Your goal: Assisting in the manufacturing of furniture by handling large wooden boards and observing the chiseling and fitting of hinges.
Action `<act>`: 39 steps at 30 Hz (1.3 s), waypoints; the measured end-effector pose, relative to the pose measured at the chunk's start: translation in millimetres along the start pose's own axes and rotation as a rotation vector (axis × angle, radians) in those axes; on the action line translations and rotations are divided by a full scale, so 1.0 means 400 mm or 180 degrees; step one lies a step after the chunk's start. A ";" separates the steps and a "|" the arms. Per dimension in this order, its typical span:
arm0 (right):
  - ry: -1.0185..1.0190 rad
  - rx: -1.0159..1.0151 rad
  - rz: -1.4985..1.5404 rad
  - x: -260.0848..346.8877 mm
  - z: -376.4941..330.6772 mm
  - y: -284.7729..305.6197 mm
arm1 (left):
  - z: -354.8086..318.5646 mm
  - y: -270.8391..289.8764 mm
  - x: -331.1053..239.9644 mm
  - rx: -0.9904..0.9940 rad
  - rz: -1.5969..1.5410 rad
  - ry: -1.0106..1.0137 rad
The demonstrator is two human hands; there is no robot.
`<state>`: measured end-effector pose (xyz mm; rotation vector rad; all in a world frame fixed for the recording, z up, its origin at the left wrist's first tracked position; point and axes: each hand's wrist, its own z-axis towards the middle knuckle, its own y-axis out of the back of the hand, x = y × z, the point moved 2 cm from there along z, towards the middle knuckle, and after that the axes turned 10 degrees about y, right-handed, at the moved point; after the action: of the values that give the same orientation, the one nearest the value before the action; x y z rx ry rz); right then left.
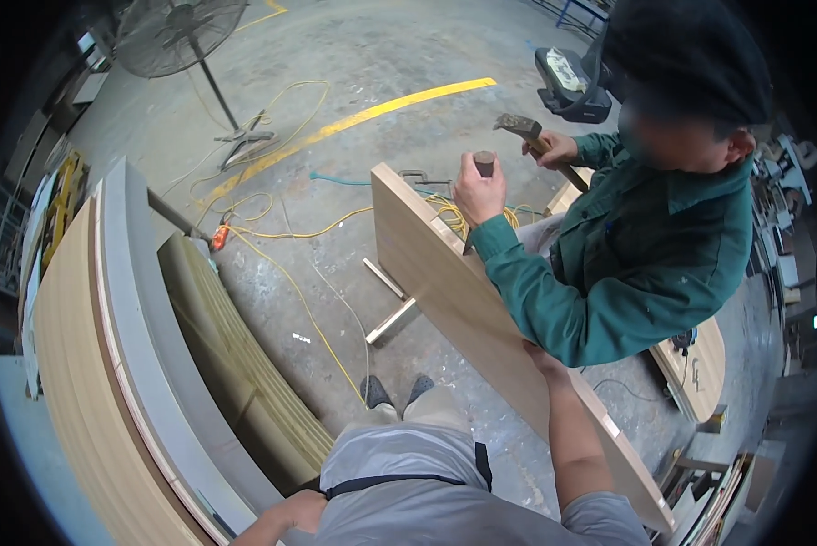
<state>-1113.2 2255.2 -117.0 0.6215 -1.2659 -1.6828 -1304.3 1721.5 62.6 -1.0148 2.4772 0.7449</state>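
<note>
A long wooden panel (454, 291) stands on its edge, running from the far middle to the near right. My right hand (541, 358) grips its upper edge beside the co-worker's sleeve, which hides some of the fingers. My left hand (307, 511) rests against my waist at the lower left; its fingers are tucked out of sight. Across the panel, a co-worker in a green jacket (663, 264) holds a chisel (485, 164) upright with its blade at the panel's top edge. The co-worker's other hand raises a hammer (527, 132).
Stacked boards (136, 364) stand close on my left. Yellow cable (290, 235) crosses the floor near wooden strips (392, 320). A pedestal fan (204, 73) stands far left. Another wooden piece (700, 369) with a power tool is behind the co-worker.
</note>
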 end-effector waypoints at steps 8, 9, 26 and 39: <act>0.0230 -0.2162 0.0745 0.011 0.024 -0.050 | -0.013 0.079 0.053 -0.0029 -0.0039 -0.0238; 0.0202 -0.2061 0.0748 0.008 0.022 -0.048 | -0.011 0.084 0.060 0.0001 0.0101 -0.0274; -0.0037 -0.0671 0.0528 -0.011 0.067 0.012 | 0.045 0.146 0.064 0.0217 0.0681 -0.0268; -0.0778 -0.0034 0.0367 -0.024 0.109 0.043 | 0.136 -0.110 0.538 0.0188 -0.0349 0.0153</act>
<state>-1137.8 2283.0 -87.0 0.3358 -1.4349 -1.7053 -1411.3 1612.1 -104.1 -1.1486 2.4455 0.6166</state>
